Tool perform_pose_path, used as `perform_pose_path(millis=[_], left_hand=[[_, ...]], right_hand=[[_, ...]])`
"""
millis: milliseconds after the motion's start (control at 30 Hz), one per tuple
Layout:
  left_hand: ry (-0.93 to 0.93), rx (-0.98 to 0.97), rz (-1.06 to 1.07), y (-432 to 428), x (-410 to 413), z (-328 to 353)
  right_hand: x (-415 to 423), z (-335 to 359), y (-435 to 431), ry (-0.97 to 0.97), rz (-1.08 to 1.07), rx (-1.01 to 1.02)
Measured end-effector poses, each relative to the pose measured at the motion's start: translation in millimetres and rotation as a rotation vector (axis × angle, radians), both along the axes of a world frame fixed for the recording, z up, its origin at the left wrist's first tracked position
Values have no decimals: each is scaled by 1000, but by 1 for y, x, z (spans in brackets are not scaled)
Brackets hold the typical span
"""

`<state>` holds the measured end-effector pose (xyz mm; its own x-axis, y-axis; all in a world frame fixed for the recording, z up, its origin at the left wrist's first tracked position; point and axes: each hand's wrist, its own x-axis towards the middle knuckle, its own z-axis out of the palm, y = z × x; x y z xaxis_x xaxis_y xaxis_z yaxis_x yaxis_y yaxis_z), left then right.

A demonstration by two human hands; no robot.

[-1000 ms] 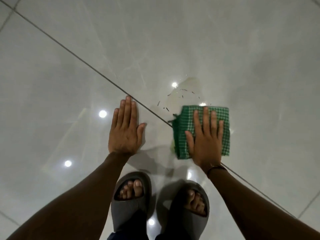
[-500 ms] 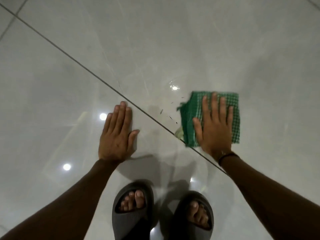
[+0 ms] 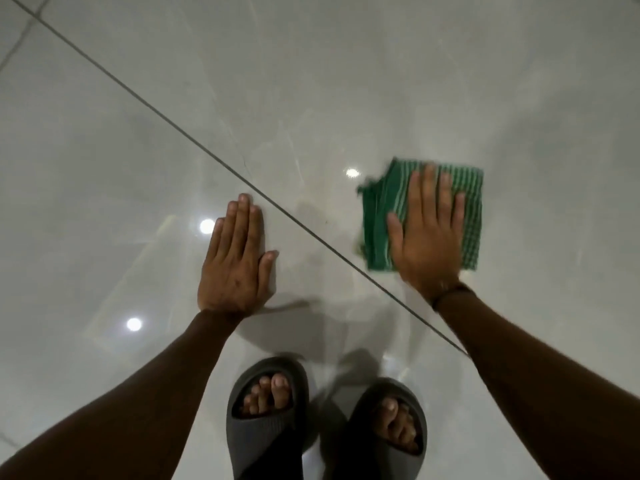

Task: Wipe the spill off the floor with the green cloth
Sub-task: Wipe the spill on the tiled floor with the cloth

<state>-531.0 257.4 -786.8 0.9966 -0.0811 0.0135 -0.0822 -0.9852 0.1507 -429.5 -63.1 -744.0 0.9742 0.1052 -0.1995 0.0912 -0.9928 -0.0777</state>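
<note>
A folded green checked cloth (image 3: 377, 216) lies flat on the glossy grey tiled floor (image 3: 346, 81), right of centre. My right hand (image 3: 427, 233) presses down on it with flat, spread fingers and covers its middle. My left hand (image 3: 235, 261) rests palm down on the bare tile to the left, fingers together, holding nothing. The floor between my hands shows only faint streaks and a tiny dark speck (image 3: 325, 222); no puddle is visible. The cloth is motion blurred.
A dark grout line (image 3: 194, 142) crosses diagonally from upper left to lower right between my hands. My two feet in grey slides (image 3: 266, 414) stand at the bottom centre. Ceiling lights reflect as bright spots (image 3: 352, 173) on the tile.
My right hand has slid the cloth away from me and to the right, across the wet patch. The puddle and dark specks seen earlier are gone from view. My left hand stayed planted.
</note>
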Motion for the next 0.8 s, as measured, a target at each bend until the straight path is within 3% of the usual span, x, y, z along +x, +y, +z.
perform_pose_path(millis=[100,233,300,400,467,533,667,733,800], left_hand=[[20,-17,7,-1,-2,4],[32,-18,5,-3,1,9],[33,-25,15,-4,1,8],[6,-27,14,-3,-1,5],[-11,-23,13,-7,0,6],[20,-50,35,-11,-1,14],[47,-30,42,-12,0,21],[64,-40,30,-11,0,22],[78,-42,29,-14,3,23]], right_hand=[[27,3,51,4,-42,18],[-47,2,57,67,420,80],[-79,2,22,101,456,47],[-46,0,-16,63,193,16],[15,-1,2,-28,-82,11],[59,6,42,-38,-154,43],[20,2,87,12,287,83],[-40,-2,57,24,503,76],[-83,-6,2,11,548,62]])
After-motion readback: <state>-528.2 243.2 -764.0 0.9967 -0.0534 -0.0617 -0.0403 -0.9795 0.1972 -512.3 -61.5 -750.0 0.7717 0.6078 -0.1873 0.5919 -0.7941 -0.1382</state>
